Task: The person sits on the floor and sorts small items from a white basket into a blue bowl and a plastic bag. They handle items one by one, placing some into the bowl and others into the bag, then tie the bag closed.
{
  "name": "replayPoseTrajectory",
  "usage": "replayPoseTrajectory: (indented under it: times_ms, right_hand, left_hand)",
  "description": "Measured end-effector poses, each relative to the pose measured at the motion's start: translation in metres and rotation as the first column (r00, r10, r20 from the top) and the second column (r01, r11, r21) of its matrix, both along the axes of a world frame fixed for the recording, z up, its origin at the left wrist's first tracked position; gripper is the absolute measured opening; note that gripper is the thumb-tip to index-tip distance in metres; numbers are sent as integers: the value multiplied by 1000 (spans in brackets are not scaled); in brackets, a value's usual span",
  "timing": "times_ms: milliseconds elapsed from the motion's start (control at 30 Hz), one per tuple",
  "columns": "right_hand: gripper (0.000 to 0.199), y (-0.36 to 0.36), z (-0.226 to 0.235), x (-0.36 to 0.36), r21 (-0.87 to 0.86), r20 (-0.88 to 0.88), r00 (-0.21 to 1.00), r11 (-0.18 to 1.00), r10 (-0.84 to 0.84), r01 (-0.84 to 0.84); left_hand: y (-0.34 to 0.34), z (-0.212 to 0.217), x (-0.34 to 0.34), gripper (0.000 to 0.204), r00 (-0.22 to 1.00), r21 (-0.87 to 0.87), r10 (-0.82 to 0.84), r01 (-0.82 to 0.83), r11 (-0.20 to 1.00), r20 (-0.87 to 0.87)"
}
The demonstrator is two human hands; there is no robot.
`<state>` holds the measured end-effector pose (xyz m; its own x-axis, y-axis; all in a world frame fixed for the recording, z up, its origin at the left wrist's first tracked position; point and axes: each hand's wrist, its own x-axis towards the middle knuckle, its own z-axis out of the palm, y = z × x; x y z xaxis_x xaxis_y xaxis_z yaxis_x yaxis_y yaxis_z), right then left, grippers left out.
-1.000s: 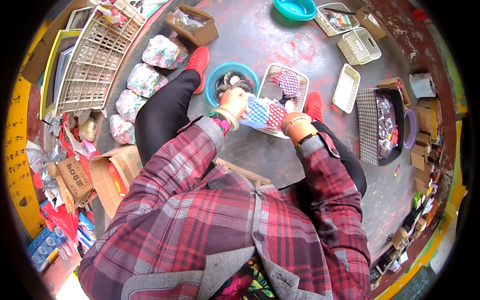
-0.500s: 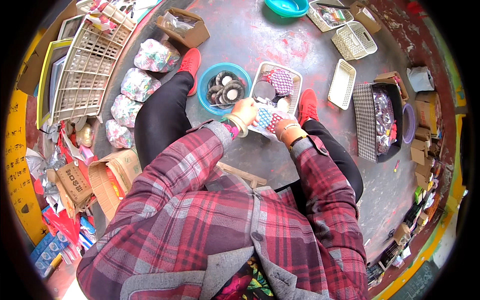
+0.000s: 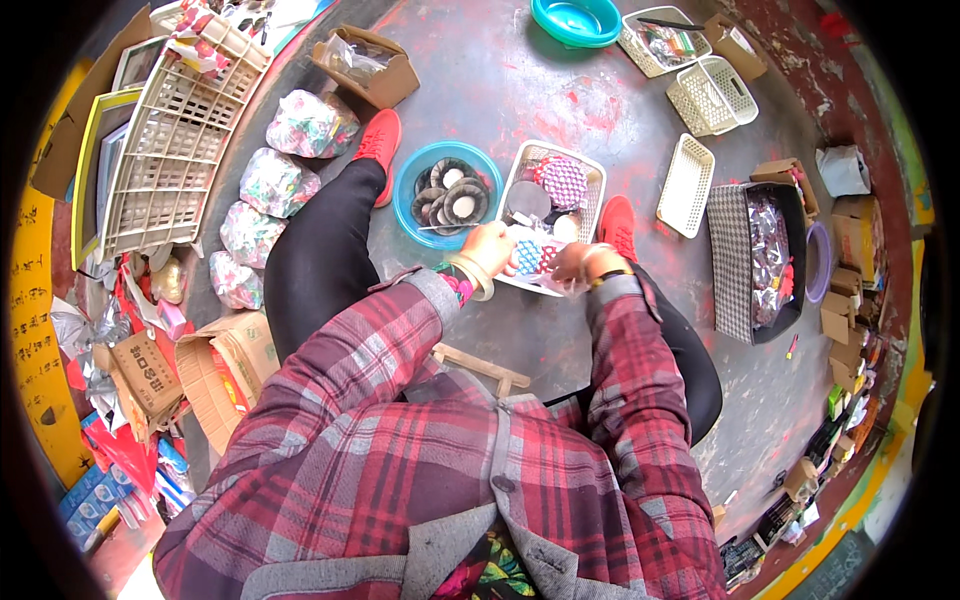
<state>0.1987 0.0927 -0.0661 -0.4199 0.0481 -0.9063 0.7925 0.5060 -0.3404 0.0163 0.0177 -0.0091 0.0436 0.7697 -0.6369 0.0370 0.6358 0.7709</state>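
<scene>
Between my hands is a clear plastic bag point(image 3: 530, 242) with blue and red polka-dotted round pieces point(image 3: 532, 260) showing in it. My left hand point(image 3: 487, 250) is closed on the bag's left side. My right hand point(image 3: 580, 264) grips its right side, with loose plastic around the fingers. Just beyond stands a white basket point(image 3: 597, 180) holding a purple dotted stack point(image 3: 562, 182), a grey disc point(image 3: 529, 200) and a pale round piece point(image 3: 567, 226). To its left, a blue basin point(image 3: 405, 190) holds several dark, fuzzy ring-shaped pieces point(image 3: 464, 202) with white centres.
Several floral bundles point(image 3: 273, 182) and an open carton point(image 3: 368, 65) lie at left. Further off are a teal basin point(image 3: 577, 22) and white baskets point(image 3: 686, 185). A checked bin point(image 3: 731, 262) of shiny packets stands at right. A wooden bar point(image 3: 482, 367) is near my lap.
My right hand has shifted slightly right and its fingers now pull at the bag's plastic edge. My left hand stays nearly in place. The view has tilted slightly.
</scene>
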Motion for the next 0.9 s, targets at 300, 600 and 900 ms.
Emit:
replayPoseTrajectory:
  times_ms: [300, 600, 900]
  right_hand:
    - [36, 94, 37, 33, 556, -514, 727, 469, -455, 687]
    - [49, 108, -22, -27, 684, -242, 932, 634, -269, 361]
    - [45, 101, -40, -9, 695, -251, 932, 621, -260, 361]
  left_hand:
    - [-2, 6, 7, 12, 999, -58, -8, 10, 998, 35]
    - [-5, 4, 12, 17, 998, -25, 13, -12, 1000, 63]
    - [-4, 4, 9, 16, 999, -17, -19, 19, 1000, 41]
